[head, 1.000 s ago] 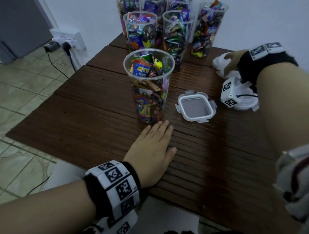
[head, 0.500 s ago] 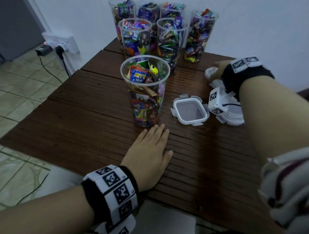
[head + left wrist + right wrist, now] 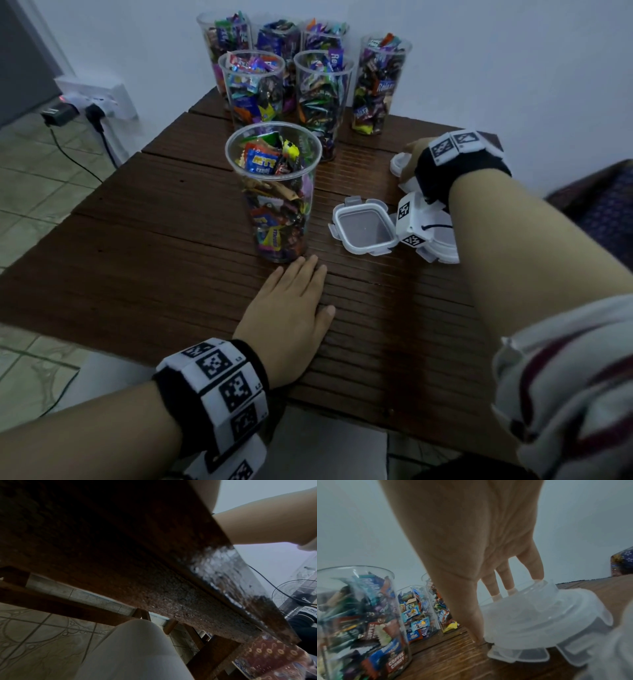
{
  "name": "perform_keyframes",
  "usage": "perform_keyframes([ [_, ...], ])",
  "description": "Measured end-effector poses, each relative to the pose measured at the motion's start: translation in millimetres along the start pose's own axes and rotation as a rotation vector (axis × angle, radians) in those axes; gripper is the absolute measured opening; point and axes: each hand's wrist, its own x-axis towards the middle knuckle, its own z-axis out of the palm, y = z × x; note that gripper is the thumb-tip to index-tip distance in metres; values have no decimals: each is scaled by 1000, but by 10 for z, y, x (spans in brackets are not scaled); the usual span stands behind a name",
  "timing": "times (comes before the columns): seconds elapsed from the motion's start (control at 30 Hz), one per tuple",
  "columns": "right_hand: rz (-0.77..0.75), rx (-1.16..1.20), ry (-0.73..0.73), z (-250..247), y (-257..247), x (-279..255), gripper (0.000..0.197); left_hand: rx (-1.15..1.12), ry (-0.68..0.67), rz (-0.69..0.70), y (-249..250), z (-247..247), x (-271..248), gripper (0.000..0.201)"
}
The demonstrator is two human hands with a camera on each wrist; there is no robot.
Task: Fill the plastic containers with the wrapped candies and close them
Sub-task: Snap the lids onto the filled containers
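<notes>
Legible print is confined to the candy wrappers inside the clear cups.

Right wrist view — the nearest cup (image 3: 359,622) holds a red-brown wrapper (image 3: 396,660) reading "COFFEE CANDY"; a second one (image 3: 372,631) above it shows "COFFEE" turned sideways. A teal wrapper (image 3: 370,586) near that cup's rim reads "Relax", the rest blurred. A wrapper (image 3: 442,615) in a cup further back also reads "relax".

Head view — a purple wrapper (image 3: 385,87) in the rightmost cup (image 3: 380,85) reads "Relax"; other print is too blurred to read.

The wristbands (image 3: 222,380) carry square black-and-white coded markers — no readable words.
</notes>
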Motion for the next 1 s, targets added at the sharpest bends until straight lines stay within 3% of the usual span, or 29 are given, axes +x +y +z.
perform_keyframes([
  [0.1, 37, 57, -2, -25, 18, -114, 50, 5, -4, 0, -3, 9, -4, 91],
  [0.17, 24, 58, -48, -20, -14, -289, 47, 2, 8, -5, -7, 11, -5, 78],
  [0.23, -12, 18, -26, 33, -5, -310, 64, -11, 7, -12, -7, 3, -5, 64],
  [0.33, -11, 24, -60, 124, 121, -198, 80, -29, 8, -15, 5, -14, -13, 60],
  [0.43, -48, 3, -62, 65, 3, -505, 66, -30, 8, -16, 10, -17, -14, 60],
  [0.53, -32, -5, -66, 6, -98, -726, 78, -39, 9, -10, 10, -22, -16, 60],
  [0.63, -32, 33, -138, -113, -210, -927, 65, -55, 18, -6, 3, -7, -19, 60],
  [0.8, 15, 84, -138, -34, -245, -944, 77, -82, 45, -3, -10, 14, -21, 61],
  [1.0, 35, 144, -176, 73, -312, -988, 66, -118, 80, -8, -16, 16, -29, 62],
])
